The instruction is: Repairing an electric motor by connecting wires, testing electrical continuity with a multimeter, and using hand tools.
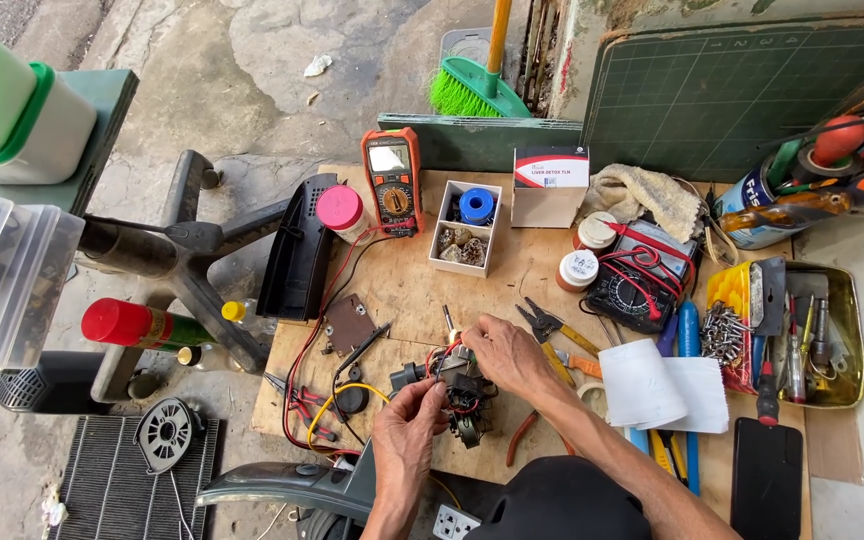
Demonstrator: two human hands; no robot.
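Both my hands meet over a small dark motor-like part with red and yellow wires [464, 395], near the front of a wooden board [402, 280]. My left hand [407, 430] pinches its left side from below. On top of the part rests my right hand [507, 355], its fingers curled around the wires. A small screwdriver tip [447, 320] sticks up just behind the part. Red and yellow leads [317, 400] run off to the left across the board.
An orange multimeter [393, 180], a pink-lidded jar [341, 210], a white box with a blue spool [467, 225] and a carton [549, 185] stand at the back. Pliers [552, 330], a black meter [637, 280], white paper [657, 385], a tool tray [842, 340] and a phone [767, 475] lie right.
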